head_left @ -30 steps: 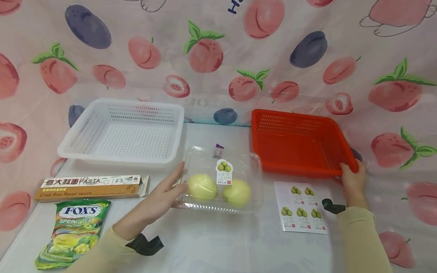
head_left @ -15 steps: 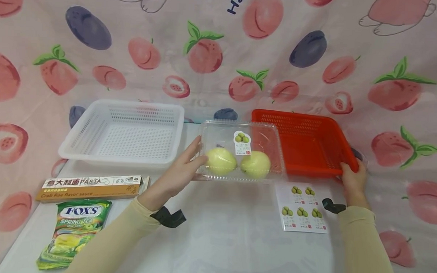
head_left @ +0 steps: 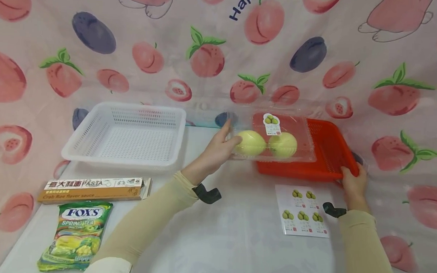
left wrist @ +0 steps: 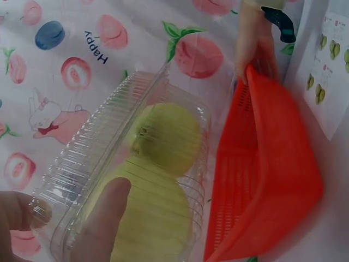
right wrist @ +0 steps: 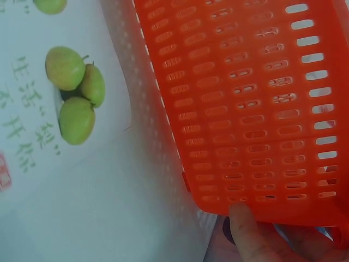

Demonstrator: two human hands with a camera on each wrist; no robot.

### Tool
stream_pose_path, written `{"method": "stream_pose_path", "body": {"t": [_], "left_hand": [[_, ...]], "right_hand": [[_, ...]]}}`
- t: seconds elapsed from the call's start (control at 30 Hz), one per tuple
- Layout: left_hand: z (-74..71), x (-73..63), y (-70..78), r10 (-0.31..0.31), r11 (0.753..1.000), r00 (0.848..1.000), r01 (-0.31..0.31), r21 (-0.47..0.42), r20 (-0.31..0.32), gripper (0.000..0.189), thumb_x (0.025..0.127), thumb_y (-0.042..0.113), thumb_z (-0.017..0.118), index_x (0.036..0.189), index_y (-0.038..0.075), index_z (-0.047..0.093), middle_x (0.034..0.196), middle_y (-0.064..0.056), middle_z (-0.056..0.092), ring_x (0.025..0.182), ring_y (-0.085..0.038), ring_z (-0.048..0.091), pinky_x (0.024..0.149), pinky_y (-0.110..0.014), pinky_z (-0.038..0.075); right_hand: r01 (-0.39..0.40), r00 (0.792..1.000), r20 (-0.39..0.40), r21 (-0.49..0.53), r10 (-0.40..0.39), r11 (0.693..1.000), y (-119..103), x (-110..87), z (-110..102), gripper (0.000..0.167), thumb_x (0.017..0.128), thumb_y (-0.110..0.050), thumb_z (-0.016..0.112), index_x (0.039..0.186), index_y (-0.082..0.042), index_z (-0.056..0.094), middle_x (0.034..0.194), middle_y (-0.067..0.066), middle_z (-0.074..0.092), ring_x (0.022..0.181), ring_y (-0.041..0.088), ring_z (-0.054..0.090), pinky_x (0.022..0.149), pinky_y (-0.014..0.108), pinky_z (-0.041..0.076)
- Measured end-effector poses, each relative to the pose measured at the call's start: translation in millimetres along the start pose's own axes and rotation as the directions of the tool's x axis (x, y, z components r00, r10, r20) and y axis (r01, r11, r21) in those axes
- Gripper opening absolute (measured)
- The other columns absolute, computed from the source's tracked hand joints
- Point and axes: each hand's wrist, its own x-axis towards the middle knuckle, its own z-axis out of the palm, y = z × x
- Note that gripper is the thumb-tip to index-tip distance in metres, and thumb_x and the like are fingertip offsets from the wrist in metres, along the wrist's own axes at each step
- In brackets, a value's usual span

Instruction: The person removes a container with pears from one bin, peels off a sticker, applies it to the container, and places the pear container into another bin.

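In the head view my left hand (head_left: 215, 153) grips the left end of a clear plastic clamshell box (head_left: 305, 133). Inside lie two pale yellow-green fruits, one (head_left: 250, 143) beside the other (head_left: 283, 145); a pear-printed label (head_left: 272, 126) is stuck on the lid. The raised box overlaps the left part of a red plastic basket (head_left: 331, 156), and the left wrist view shows it apart from the basket. My right hand (head_left: 354, 185) grips the basket's right front corner. Seen from the right wrist, its fingers (right wrist: 248, 232) press against the slotted wall.
A white basket (head_left: 138, 143) stands at the back left. In front of it lie a pasta box (head_left: 93, 190) and a green candy bag (head_left: 77, 236). A sheet of pear stickers (head_left: 302, 211) lies before the red basket. A fruit-printed cloth (head_left: 208, 15) hangs behind.
My left hand has carried the clamshell box up and to the right, from the middle of the table to the red basket. My right hand stays on the basket corner.
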Motion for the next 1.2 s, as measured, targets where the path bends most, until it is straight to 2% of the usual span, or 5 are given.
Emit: {"method": "stream_pose_path", "body": {"t": [0.1, 0.33, 0.57, 0.8, 1.2], "left_hand": [[11.5, 12.7, -2.9, 0.019, 1.0, 1.0, -0.019, -0.009, 0.013, 0.075, 0.1, 0.017, 0.052, 0.158, 0.015, 0.005, 0.161, -0.008, 0.012, 0.133, -0.02, 0.038, 0.079, -0.036, 0.057], [36.2, 39.7, -14.8, 0.0, 0.995, 0.999, 0.003, -0.102, 0.033, 0.074, 0.1, 0.018, 0.055, 0.159, 0.026, 0.01, 0.159, 0.0, 0.022, 0.09, -0.024, 0.065, 0.077, -0.04, 0.058], [60.2, 71.3, -36.6, 0.023, 0.996, 0.999, -0.019, 0.086, -0.041, 0.074, 0.098, 0.021, 0.055, 0.158, 0.017, 0.012, 0.156, -0.007, 0.029, 0.129, -0.018, 0.041, 0.104, -0.033, 0.04], [83.7, 95.8, -54.2, 0.011, 0.982, 0.993, 0.011, 0.19, -0.113, 0.076, 0.093, 0.017, 0.055, 0.157, 0.009, 0.015, 0.154, -0.009, 0.033, 0.132, -0.018, 0.037, 0.108, -0.031, 0.034], [100.0, 101.5, -67.4, -0.077, 0.96, 0.988, 0.109, 0.256, -0.133, 0.074, 0.095, 0.02, 0.057, 0.157, 0.01, 0.017, 0.155, -0.005, 0.031, 0.129, -0.021, 0.038, 0.109, -0.036, 0.034]], "right_hand": [[0.002, 1.0, 0.0, 0.009, -0.002, 1.0, -2, 0.2, -2, 0.073, 0.1, -0.026, 0.052, 0.159, -0.025, 0.008, 0.161, 0.005, 0.011, 0.137, 0.021, 0.027, 0.111, 0.035, 0.029], [0.016, 1.0, -0.018, -0.017, -0.016, 1.0, -9, 0.0, -2, 0.073, 0.1, -0.028, 0.052, 0.159, -0.025, 0.009, 0.161, 0.006, 0.012, 0.135, 0.021, 0.03, 0.11, 0.034, 0.03], [0.041, 0.999, -0.009, -0.038, -0.042, 0.998, -11, -1.4, 0, 0.072, 0.1, -0.025, 0.052, 0.159, -0.021, 0.011, 0.16, 0.009, 0.015, 0.13, 0.023, 0.036, 0.105, 0.033, 0.038], [0.041, 0.999, -0.016, -0.09, -0.042, 0.995, -8, -0.9, 2, 0.072, 0.1, -0.028, 0.051, 0.159, -0.021, 0.011, 0.161, 0.009, 0.014, 0.133, 0.026, 0.034, 0.108, 0.035, 0.035], [0.0, 1.0, -0.032, -0.061, -0.002, 0.998, -1, -7.3, 2, 0.071, 0.101, -0.029, 0.049, 0.159, -0.025, 0.009, 0.161, 0.007, 0.01, 0.14, 0.025, 0.025, 0.111, 0.039, 0.03]]}}
